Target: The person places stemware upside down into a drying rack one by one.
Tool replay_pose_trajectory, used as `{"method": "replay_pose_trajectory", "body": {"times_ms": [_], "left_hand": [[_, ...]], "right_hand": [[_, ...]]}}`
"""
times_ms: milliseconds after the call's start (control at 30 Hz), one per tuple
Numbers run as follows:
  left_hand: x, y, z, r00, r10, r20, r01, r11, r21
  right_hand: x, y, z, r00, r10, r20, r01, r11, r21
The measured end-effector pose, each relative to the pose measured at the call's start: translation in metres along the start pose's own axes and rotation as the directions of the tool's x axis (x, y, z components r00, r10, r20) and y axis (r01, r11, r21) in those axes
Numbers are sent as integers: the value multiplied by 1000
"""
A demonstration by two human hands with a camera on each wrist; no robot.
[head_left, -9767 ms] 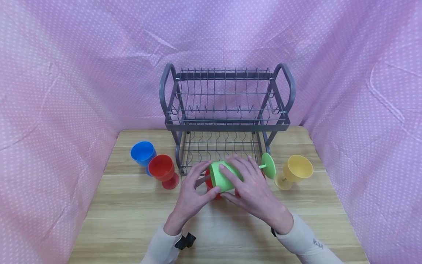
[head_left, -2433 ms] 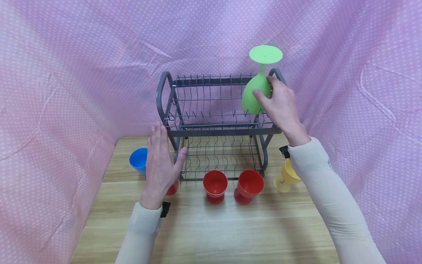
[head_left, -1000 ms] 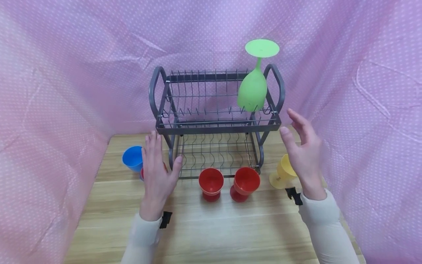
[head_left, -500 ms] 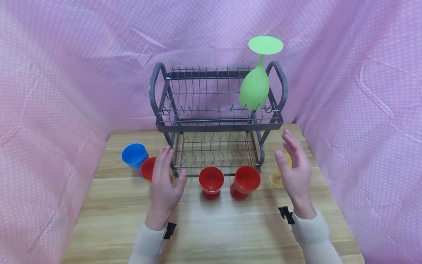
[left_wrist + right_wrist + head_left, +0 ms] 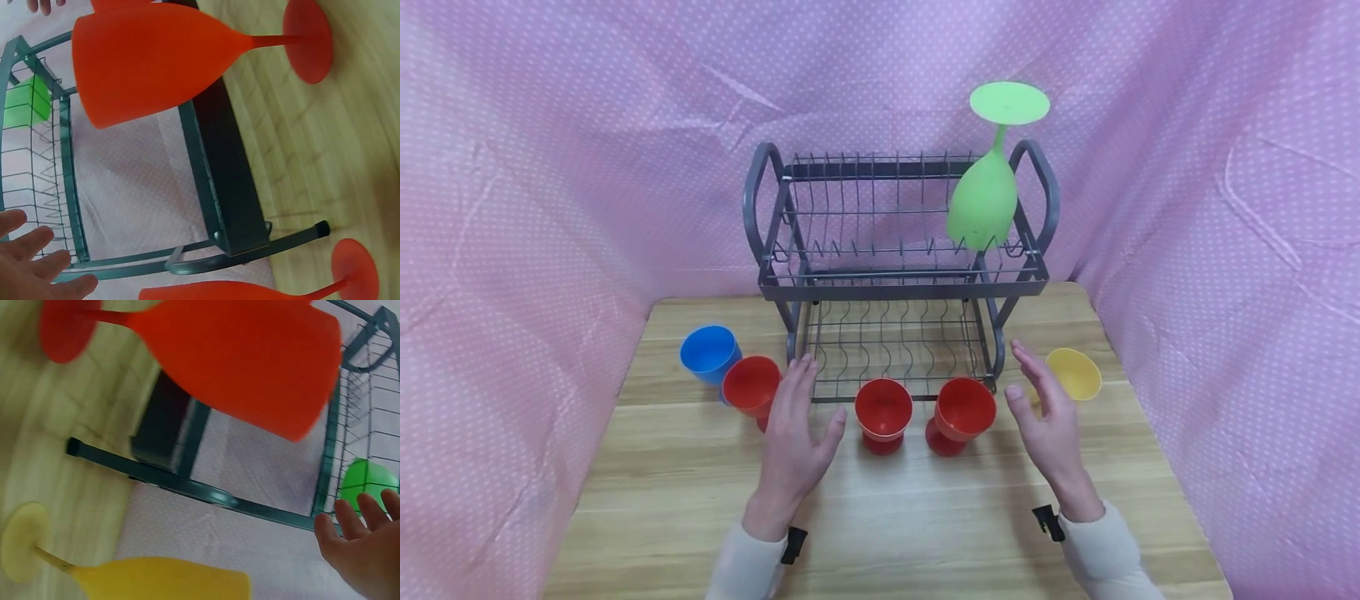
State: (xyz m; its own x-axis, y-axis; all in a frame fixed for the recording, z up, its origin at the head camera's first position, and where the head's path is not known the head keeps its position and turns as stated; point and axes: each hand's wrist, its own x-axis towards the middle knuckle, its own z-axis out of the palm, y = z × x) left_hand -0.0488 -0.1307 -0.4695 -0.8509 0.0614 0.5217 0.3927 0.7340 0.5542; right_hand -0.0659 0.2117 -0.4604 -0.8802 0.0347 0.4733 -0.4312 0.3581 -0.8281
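Observation:
My left hand [image 5: 793, 454] hovers with relaxed fingers between the left red goblet [image 5: 751, 385] and the middle red goblet [image 5: 883, 408], holding nothing. On the other side my right hand [image 5: 1048, 425], likewise loose and bare, is between the right red goblet [image 5: 964, 410] and the yellow goblet [image 5: 1075, 375], whose stem it partly covers. A green goblet [image 5: 983, 200] stands upside down at the right end of the upper tier of the dark dish rack [image 5: 902, 292]. The left wrist view shows the middle red goblet [image 5: 150, 59] upright on the table.
A blue goblet [image 5: 709, 354] stands behind the left red one. The rack's wire lower tier [image 5: 895, 346] lies behind the red goblets. Pink dotted cloth [image 5: 625, 167] surrounds the wooden table [image 5: 910, 533] on the back and both sides.
The green goblet, earlier held in both hands, then in the right hand, now stands inverted on the rack. The right hand has released it; both hands have drawn back towards the front.

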Motion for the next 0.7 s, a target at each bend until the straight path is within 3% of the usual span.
{"method": "replay_pose_trajectory", "body": {"times_ms": [300, 500, 700], "left_hand": [[-8, -2, 7, 999, -5, 51, 4, 1000, 30], [-12, -3, 8, 997, -13, 72, 10, 999, 37], [-15, -5, 9, 994, -19, 105, 14, 999, 49]], "right_hand": [[-15, 20, 1, 992, 28, 125, -18, 997, -79], [-22, 26, 0, 962, 162, 219, -132, 980, -149], [-29, 36, 3, 939, 205, 275, -142, 962, -234]]}}
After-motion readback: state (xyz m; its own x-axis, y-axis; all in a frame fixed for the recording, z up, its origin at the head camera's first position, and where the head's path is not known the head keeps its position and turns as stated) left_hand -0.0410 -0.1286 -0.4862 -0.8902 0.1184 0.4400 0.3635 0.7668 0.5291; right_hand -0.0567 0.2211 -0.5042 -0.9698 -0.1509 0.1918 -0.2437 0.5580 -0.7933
